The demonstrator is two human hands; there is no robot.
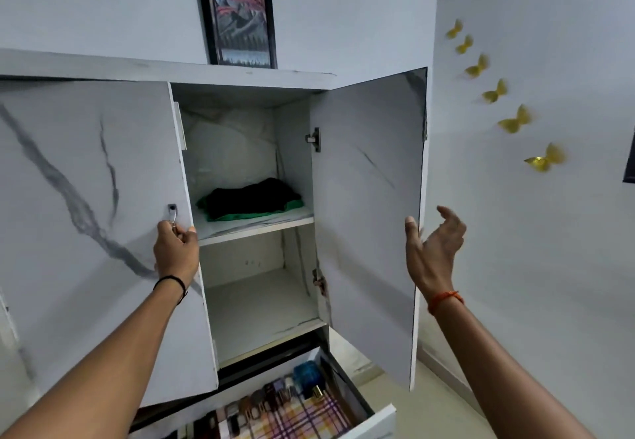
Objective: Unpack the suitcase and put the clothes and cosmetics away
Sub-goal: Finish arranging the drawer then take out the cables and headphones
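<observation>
A white marble-patterned cupboard stands before me with both doors swung open. My left hand (177, 244) grips the key ring hanging from the lock (172, 210) on the left door (86, 215). At the outer edge of the right door (371, 205) my right hand (434, 249) is held up, fingers relaxed and spread, thumb touching the door edge. On the upper shelf (256, 227) lies a folded pile of black and green clothes (252, 200). The lower shelf (261, 311) is bare. Below, a drawer (372, 419) is pulled out with several cosmetic bottles (275, 395) inside.
A framed picture (237, 14) leans on the cupboard top. Gold butterfly stickers (515, 121) run down the wall on the right. The drawer is lined with checked paper (309, 418). Pale floor shows at the lower right.
</observation>
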